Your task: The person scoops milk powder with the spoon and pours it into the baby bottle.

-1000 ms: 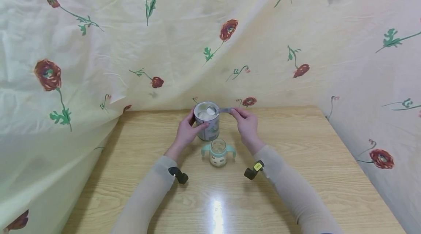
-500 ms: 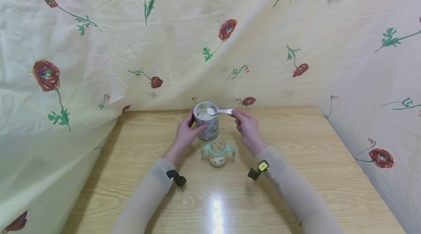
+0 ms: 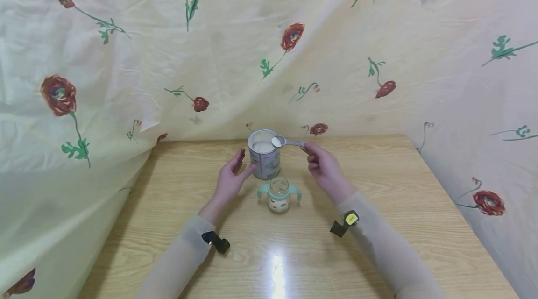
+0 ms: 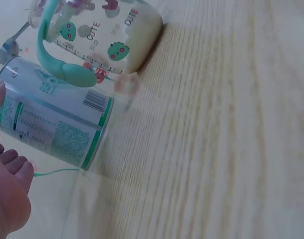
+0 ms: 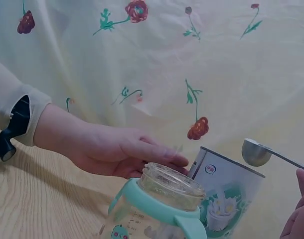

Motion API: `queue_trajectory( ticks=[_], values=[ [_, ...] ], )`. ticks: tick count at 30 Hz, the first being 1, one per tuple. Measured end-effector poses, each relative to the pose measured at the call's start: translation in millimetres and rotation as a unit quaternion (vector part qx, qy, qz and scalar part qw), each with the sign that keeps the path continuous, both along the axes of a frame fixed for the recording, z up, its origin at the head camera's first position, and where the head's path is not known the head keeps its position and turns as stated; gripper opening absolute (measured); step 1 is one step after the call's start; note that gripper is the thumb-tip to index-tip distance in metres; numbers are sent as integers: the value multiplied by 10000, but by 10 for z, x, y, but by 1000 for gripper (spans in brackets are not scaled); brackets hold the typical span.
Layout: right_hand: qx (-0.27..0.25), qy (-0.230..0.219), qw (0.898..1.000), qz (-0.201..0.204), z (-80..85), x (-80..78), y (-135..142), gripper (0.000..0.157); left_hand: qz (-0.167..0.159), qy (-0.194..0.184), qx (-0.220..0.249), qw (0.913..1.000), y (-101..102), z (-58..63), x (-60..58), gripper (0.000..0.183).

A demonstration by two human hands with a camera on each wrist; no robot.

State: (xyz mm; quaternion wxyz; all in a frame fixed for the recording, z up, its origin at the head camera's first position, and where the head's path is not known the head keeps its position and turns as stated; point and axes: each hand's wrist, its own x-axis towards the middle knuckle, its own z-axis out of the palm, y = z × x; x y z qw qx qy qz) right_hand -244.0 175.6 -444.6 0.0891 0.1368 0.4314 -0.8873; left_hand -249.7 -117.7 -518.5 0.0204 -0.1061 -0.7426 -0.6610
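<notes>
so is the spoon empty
No, in the head view the spoon in the right hand has white powder in its bowl.

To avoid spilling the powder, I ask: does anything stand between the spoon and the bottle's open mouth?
Nothing visible does: the spoon appears above the can, the bottle stands uncovered in front, and the left hand is left of both.

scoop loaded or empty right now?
Loaded: the head view shows a white heap in the scoop, which the right hand holds.
</notes>
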Motion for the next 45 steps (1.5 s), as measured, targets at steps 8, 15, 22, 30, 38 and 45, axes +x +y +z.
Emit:
queue_trajectory(
  ticks=[8,15,22,30,38,45],
  values=[
    [416,259,9984,280,-14,183,134,17,48,47,98,9999,18,-5,99,64],
    [949,385,9936,480,-78,326,211,17,214,115,64,9997,22,-16,171,57],
    [1614,652,9821,721,-152,350,255,15,-61,253,48,9996,34,7,216,50],
    [2309,946,9622,1088,-241,318,310,17,-813,59,-307,9962,56,55,270,47],
    [2966,1273,9383,1245,-301,322,383,17,-1572,197,-784,9842,117,82,289,59],
    [3416,1529,9203,1139,-346,333,396,28,-1857,386,-899,9777,161,34,285,66]
  ],
)
